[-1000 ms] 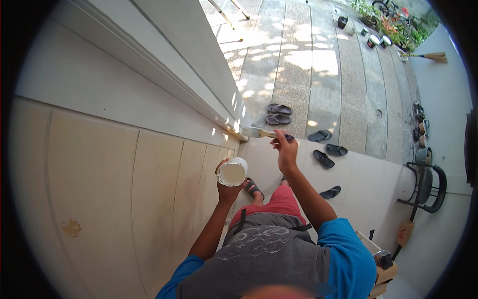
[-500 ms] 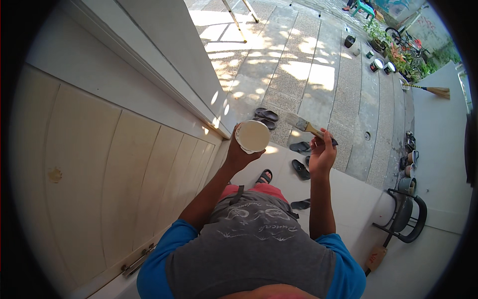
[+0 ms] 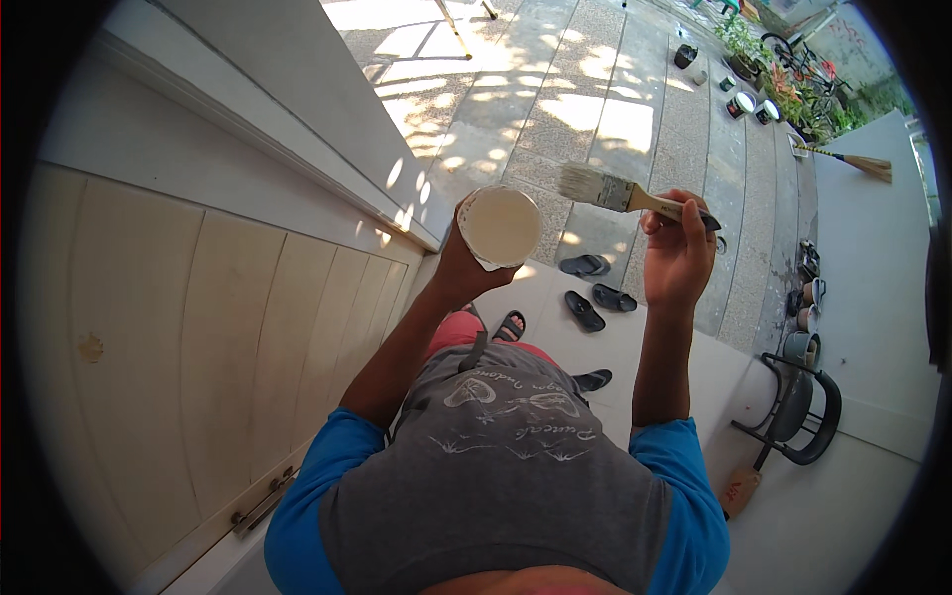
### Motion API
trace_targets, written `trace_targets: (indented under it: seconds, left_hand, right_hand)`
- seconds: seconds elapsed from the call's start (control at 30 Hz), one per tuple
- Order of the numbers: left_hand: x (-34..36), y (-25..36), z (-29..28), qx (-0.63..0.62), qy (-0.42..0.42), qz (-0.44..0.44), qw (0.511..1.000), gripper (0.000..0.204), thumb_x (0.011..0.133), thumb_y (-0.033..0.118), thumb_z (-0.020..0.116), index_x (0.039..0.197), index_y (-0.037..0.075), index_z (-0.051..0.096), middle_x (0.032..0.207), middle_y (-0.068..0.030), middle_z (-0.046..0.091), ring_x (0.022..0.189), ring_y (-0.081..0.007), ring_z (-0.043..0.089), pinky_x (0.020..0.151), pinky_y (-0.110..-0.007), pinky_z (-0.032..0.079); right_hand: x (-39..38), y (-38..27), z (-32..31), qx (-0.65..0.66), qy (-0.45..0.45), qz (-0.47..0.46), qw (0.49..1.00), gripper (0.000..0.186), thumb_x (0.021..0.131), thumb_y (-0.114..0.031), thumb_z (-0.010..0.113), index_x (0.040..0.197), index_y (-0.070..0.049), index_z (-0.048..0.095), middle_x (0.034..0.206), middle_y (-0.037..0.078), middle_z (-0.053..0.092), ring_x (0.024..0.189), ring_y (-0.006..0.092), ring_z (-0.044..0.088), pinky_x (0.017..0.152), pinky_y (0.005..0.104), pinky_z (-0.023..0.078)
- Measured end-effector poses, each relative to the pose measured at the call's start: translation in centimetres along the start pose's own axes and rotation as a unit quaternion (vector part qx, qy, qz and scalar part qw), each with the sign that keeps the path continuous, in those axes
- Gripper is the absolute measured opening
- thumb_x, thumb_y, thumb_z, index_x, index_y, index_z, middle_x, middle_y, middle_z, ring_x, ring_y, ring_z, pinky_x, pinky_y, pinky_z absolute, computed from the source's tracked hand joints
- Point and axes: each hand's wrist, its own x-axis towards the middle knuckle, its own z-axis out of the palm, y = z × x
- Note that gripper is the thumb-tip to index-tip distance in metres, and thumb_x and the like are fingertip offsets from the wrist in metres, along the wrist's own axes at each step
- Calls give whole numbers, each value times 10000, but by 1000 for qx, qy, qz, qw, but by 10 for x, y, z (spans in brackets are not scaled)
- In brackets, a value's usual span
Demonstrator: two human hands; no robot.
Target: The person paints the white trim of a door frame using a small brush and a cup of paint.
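Observation:
My left hand [image 3: 466,263] is wrapped round a round white cup of cream-coloured paint [image 3: 502,226], its open top facing up. Pale drips mark the rim. In my right hand [image 3: 680,253] I grip a paintbrush [image 3: 640,198] by its wooden handle, between thumb and fingers. Its wide bristles [image 3: 580,183], coated in whitish paint, point left toward the cup and stay a little apart from it. Both hands are raised in front of my body.
A panelled cream door [image 3: 238,327] with a metal handle [image 3: 263,504] stands at my left. Dark sandals [image 3: 585,310] lie on the pale step ahead. A dark chair [image 3: 808,416] leans by the right wall, near a row of pots [image 3: 801,347]. A broom [image 3: 863,165] is farther off.
Both hands have risen, with the cup and the paintbrush closer to view. The brush has turned more level and moved right. My view has shifted slightly.

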Motion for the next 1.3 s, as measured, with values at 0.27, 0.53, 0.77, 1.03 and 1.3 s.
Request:
trace_targets:
  seconds: [0.27, 0.53, 0.77, 1.03, 1.3]
  left_hand:
    - [35, 8, -9, -9, -41, 77, 996, 990, 695, 180, 895, 1479, 24, 311, 1400, -171, 519, 1321, -289, 523, 1105, -432, 421]
    - [63, 14, -27, -85, -45, 84, 992, 1002, 688, 190, 905, 1509, 58, 347, 1451, -159, 451, 1366, -301, 465, 1129, -433, 387]
    - [66, -2, -40, -83, 25, 113, 990, 1099, 706, 165, 918, 1551, 70, 221, 1450, -157, 429, 1382, -282, 438, 1121, -428, 401]
    - [88, 0, -24, -48, 197, 53, 978, 1156, 633, 212, 988, 1529, 89, 269, 1452, -148, 440, 1374, -292, 459, 1108, -431, 426]
    - [118, 17, -7, 32, 300, 69, 951, 1036, 645, 119, 962, 1472, 65, 340, 1393, -142, 537, 1307, -259, 550, 1079, -420, 472]
  right_hand:
    - [37, 38, 43, 143, 53, 11, 988, 280, 1051, -273, 585, 1147, -23, 665, 907, 90, 711, 760, 147, 604, 752, 335, 473]
    - [68, 113, 78, 116, 152, 78, 979, 273, 1033, -261, 631, 1162, -21, 643, 941, 108, 723, 710, 125, 607, 672, 291, 486]
    - [96, 154, 101, 81, 130, 64, 986, 263, 1035, -248, 630, 1152, -13, 634, 900, 100, 711, 694, 126, 626, 625, 284, 497]
    - [138, 181, 121, 70, 40, 150, 985, 276, 1029, -264, 650, 1140, -13, 629, 887, 78, 695, 692, 117, 627, 613, 282, 489]
    - [242, 130, 117, 117, -198, 138, 963, 230, 1061, -212, 574, 1120, 0, 639, 888, 102, 688, 714, 178, 605, 691, 333, 458]
